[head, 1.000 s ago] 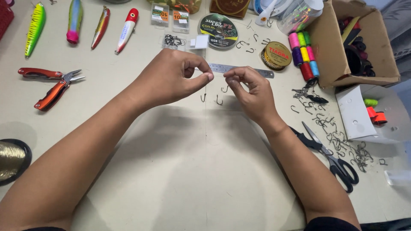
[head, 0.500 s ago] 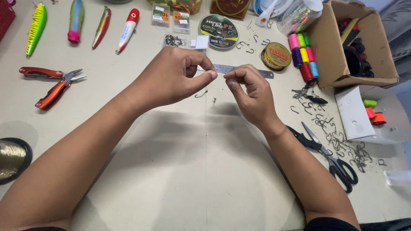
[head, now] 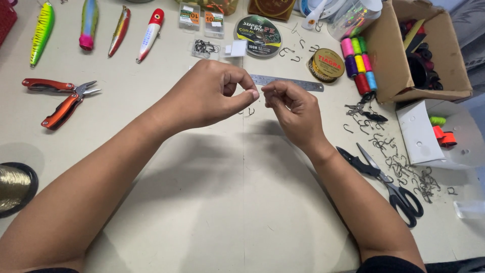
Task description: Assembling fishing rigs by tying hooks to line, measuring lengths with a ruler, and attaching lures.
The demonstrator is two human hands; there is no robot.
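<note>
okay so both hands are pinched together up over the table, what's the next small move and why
Probably draw the two pinches slowly apart. The left hand and right hand meet fingertip to fingertip above the small loose metal hook, seemingly gripping something too fine to see; the black-handled scissors lie unused.

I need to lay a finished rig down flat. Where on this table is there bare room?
Widest bare patch: near edge of the table, between the two forearms. Smaller one: between the orange pliers and the line spool. Crowded: loose hooks and scissors on the right, lures along the top.
</note>
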